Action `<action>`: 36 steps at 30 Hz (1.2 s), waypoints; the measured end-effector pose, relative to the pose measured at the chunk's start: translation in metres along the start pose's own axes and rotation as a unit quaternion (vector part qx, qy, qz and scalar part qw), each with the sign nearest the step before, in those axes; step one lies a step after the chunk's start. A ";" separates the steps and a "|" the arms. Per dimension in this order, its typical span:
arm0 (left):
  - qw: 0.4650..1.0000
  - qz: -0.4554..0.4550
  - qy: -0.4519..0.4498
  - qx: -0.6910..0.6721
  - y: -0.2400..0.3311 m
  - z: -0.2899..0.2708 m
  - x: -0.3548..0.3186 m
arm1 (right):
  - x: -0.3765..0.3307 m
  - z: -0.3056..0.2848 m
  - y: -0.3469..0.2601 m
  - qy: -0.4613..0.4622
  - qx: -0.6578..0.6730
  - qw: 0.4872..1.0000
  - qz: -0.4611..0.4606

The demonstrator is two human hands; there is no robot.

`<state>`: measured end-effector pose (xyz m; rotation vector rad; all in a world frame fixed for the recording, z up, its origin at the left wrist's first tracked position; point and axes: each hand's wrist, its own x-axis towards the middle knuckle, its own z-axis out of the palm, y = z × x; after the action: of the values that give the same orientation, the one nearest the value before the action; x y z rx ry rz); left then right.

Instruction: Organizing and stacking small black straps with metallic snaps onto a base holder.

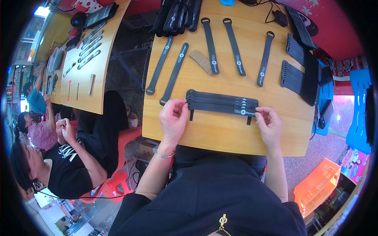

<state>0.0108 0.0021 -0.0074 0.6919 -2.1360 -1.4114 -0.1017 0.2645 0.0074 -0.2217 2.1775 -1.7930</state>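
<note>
Near the table's front edge lies a fanned stack of black storage straps (220, 101), their rounded ends overlapping in steps. My left hand (173, 120) pinches its left end between thumb and fingers. At the opposite end, my right hand (270, 125) is closed in a pinch on the stack's corner. Two narrow dark strips (249, 121) stick out from under the stack toward me. Just beyond my left hand, a single strap (174, 74) slants across the wood. More loose straps with looped ends, such as one strap (234, 47), lie spread farther back.
A small brown cardboard piece (201, 62) lies among the loose straps. At the back left is a thick pile of straps (175, 17); at the right edge are fanned bundles (293, 76). Another person (75, 161) sits left beside a second table (92, 74). An orange crate (318, 187) stands lower right.
</note>
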 end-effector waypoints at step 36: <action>1.000 -0.001 0.002 0.027 0.001 0.000 -0.001 | 0.000 -0.002 0.001 0.002 -0.021 1.000 -0.009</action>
<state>0.0118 0.0033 -0.0062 0.7176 -2.1780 -1.3569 -0.1022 0.2670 0.0073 -0.2479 2.2258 -1.7596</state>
